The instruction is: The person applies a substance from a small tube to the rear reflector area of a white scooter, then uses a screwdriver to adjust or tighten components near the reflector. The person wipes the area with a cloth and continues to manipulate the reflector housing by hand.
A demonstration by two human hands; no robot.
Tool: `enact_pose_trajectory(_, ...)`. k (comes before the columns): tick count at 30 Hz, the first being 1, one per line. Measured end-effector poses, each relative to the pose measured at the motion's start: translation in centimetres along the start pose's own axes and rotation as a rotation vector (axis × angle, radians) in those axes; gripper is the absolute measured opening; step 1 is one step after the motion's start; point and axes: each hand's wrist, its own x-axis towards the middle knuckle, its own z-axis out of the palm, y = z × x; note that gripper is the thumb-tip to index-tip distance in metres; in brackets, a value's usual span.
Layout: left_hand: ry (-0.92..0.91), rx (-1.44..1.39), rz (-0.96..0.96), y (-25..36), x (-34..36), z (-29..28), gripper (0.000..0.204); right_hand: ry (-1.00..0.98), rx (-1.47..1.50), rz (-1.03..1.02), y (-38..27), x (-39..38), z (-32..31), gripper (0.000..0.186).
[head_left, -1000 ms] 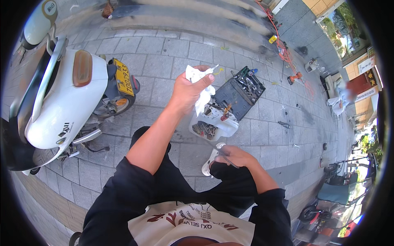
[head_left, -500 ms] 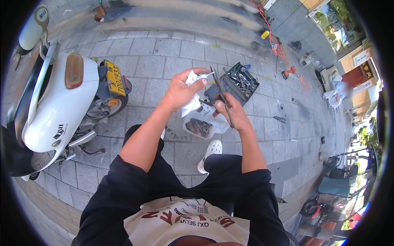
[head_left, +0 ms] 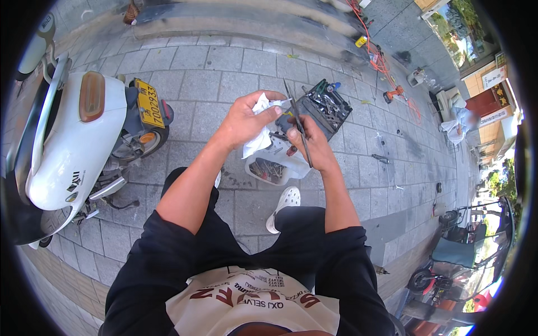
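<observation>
My left hand [head_left: 244, 120] is closed around a crumpled white tissue [head_left: 256, 143]. A small pale nozzle tip [head_left: 279, 103] sticks out between its fingers toward the right; the rest of that item is hidden. My right hand [head_left: 315, 147] pinches a long, thin, dark strip [head_left: 291, 96] standing nearly upright, its top end narrowing. The nozzle tip is right beside the strip; whether they touch I cannot tell. Under my hands on the paving lie a white plastic container [head_left: 295, 169] holding thin metal pieces and, behind it, an open toolbox [head_left: 310, 115] full of hand tools.
A white scooter [head_left: 73, 151] stands close on the left. To the right lie an orange power tool [head_left: 393, 93], an orange cord [head_left: 383, 70] and small loose parts. A yellow can [head_left: 361, 41] stands near the steps. A person [head_left: 460, 120] and a parked three-wheeler [head_left: 457, 252] are farther right.
The dark strip has turned more upright and looks straighter, shifting slightly left with my right hand. My left hand has moved slightly left, still gripping the tissue.
</observation>
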Motion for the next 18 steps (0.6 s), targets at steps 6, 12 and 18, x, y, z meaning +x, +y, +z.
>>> enact_pose_trajectory(6, 0.006, -0.026, -0.009, 0.1, -0.2, 0.0, 0.027, -0.006, -0.077, -0.004, -0.2, 0.1, 0.1, 0.072)
enact_pose_trajectory(12, 0.022, -0.011, -0.007, 0.1, -0.2, -0.2, 0.027, 0.015, -0.113, 0.004, -1.0, 0.2, 0.5, 0.072)
enact_pose_trajectory(18, 0.052, -0.082, -0.039, 1.4, -0.4, -0.8, 0.029, 0.120, -0.145, -0.055, -0.1, 1.2, 1.4, 0.057)
